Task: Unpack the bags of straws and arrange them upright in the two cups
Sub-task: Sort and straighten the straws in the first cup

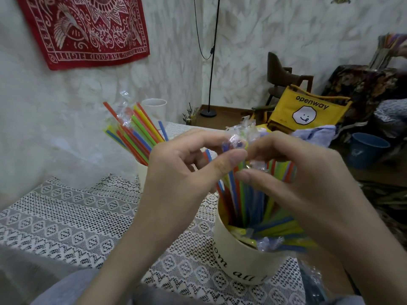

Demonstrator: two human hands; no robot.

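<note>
A cream cup [246,265] with black lettering stands on the lace tablecloth at the lower right. Several coloured straws [244,201] stand in it, their tops still inside a clear plastic bag [240,134]. My left hand [187,172] and my right hand [293,179] both pinch that bag's crinkled top above the cup. A second cream cup [143,175], mostly hidden behind my left hand, holds another fan of coloured straws [134,133] with clear wrapping clinging to their tops.
A clear empty plastic cup [154,111] stands at the table's far edge. The lace-covered table [66,216] ends on the right, where a yellow bag [308,108], a chair, a blue bucket [367,148] and a lamp stand sit on the floor.
</note>
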